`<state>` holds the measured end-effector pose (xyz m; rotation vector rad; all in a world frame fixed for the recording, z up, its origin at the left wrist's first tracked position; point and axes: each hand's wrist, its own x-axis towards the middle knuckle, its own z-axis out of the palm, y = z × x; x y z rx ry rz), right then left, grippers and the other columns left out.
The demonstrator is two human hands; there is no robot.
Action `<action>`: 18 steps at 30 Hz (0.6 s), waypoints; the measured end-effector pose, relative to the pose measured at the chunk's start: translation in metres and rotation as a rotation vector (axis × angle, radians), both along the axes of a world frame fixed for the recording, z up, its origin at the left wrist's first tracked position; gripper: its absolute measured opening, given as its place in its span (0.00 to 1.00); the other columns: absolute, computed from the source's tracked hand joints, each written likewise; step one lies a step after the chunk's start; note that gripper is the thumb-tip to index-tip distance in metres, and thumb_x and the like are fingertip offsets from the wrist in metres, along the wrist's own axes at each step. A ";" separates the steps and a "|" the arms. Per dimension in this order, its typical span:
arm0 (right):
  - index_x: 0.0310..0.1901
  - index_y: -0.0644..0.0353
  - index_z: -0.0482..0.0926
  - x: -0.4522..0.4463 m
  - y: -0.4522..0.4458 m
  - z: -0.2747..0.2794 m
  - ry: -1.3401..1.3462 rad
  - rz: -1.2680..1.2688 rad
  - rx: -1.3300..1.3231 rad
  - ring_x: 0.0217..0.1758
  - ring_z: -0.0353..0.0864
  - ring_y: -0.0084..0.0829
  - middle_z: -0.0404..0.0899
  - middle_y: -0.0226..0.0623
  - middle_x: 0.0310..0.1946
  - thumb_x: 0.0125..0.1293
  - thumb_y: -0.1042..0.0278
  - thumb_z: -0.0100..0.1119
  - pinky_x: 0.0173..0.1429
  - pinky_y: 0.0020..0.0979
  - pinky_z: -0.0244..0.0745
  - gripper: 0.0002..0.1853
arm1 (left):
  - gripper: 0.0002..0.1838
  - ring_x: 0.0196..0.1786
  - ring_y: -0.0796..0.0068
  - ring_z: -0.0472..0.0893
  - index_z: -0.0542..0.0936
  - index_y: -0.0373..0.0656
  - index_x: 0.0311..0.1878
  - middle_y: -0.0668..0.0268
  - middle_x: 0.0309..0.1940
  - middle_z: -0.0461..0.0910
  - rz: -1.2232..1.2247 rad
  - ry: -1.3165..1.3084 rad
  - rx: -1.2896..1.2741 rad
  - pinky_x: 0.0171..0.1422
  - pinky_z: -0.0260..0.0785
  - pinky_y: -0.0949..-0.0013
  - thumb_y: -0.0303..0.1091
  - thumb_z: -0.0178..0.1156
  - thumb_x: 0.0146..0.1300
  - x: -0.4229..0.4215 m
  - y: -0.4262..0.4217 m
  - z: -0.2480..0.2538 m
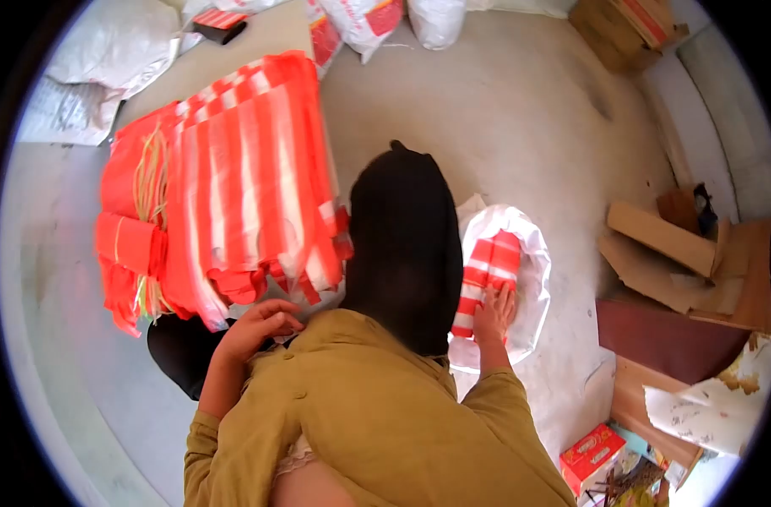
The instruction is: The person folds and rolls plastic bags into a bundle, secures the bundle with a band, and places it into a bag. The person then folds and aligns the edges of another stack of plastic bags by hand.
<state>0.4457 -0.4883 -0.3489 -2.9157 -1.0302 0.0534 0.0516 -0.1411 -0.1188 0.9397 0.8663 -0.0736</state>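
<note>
My right hand (494, 314) reaches down into a white sack (533, 291), its spread fingers lying on red-and-white striped bundles (490, 258) inside. At the left, my left hand (266, 324) is near my lap with loosely bent fingers, holding nothing that I can see. Just beyond it lies a large stack of red-and-white striped bags (250, 169). On the stack's left side are yellowish ties (151, 182) and a small folded red bundle (130, 243).
White sacks (436, 19) stand along the far side. A cardboard box (626, 34) is at the top right, with opened cardboard (664, 241) at the right. Lower right, a red box (590, 456) sits beside wooden furniture. My black-clad knee is between the stack and the open sack.
</note>
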 end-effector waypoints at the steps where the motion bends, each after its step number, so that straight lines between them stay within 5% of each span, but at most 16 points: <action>1: 0.74 0.46 0.68 0.006 0.001 -0.016 -0.055 0.044 -0.022 0.82 0.52 0.53 0.51 0.49 0.81 0.61 0.58 0.69 0.83 0.54 0.44 0.38 | 0.21 0.51 0.74 0.82 0.77 0.39 0.61 0.63 0.48 0.85 -0.026 0.009 0.005 0.59 0.74 0.71 0.44 0.60 0.75 -0.006 0.001 -0.011; 5: 0.74 0.47 0.68 0.030 0.001 -0.025 0.124 0.068 -0.114 0.83 0.50 0.52 0.55 0.49 0.79 0.60 0.58 0.69 0.82 0.57 0.46 0.39 | 0.19 0.50 0.69 0.83 0.78 0.40 0.59 0.61 0.50 0.84 0.115 0.125 0.006 0.55 0.77 0.65 0.44 0.59 0.75 -0.037 -0.005 -0.056; 7: 0.68 0.53 0.74 0.039 0.006 -0.013 0.145 0.089 -0.087 0.78 0.60 0.54 0.62 0.52 0.75 0.59 0.63 0.67 0.80 0.53 0.53 0.33 | 0.17 0.47 0.68 0.84 0.78 0.42 0.58 0.63 0.48 0.84 0.344 0.103 -0.081 0.51 0.79 0.64 0.43 0.60 0.74 -0.057 -0.011 -0.093; 10: 0.60 0.65 0.78 0.055 0.009 -0.016 0.273 0.011 0.428 0.63 0.77 0.51 0.76 0.52 0.63 0.60 0.75 0.65 0.64 0.46 0.77 0.24 | 0.14 0.45 0.68 0.85 0.79 0.43 0.54 0.66 0.43 0.83 0.624 0.177 -0.111 0.48 0.79 0.65 0.41 0.60 0.74 -0.062 -0.015 -0.120; 12: 0.61 0.65 0.77 0.064 0.019 -0.023 0.188 -0.070 0.507 0.63 0.76 0.47 0.75 0.47 0.63 0.69 0.67 0.62 0.68 0.44 0.74 0.21 | 0.13 0.45 0.69 0.85 0.80 0.43 0.52 0.67 0.41 0.82 0.652 0.137 -0.030 0.47 0.79 0.66 0.41 0.60 0.73 -0.064 -0.014 -0.140; 16: 0.68 0.64 0.71 0.075 0.109 0.098 0.250 -0.127 0.519 0.69 0.73 0.46 0.72 0.48 0.68 0.76 0.65 0.54 0.73 0.45 0.68 0.23 | 0.13 0.41 0.74 0.83 0.81 0.43 0.48 0.68 0.37 0.82 0.175 0.155 0.491 0.44 0.75 0.71 0.42 0.62 0.71 -0.076 -0.011 -0.194; 18: 0.71 0.65 0.68 0.050 0.155 0.163 0.230 0.023 0.752 0.73 0.69 0.47 0.70 0.48 0.70 0.78 0.63 0.50 0.76 0.45 0.62 0.25 | 0.13 0.38 0.75 0.82 0.81 0.43 0.46 0.68 0.35 0.82 0.100 0.144 0.586 0.42 0.73 0.72 0.43 0.63 0.70 -0.071 -0.011 -0.191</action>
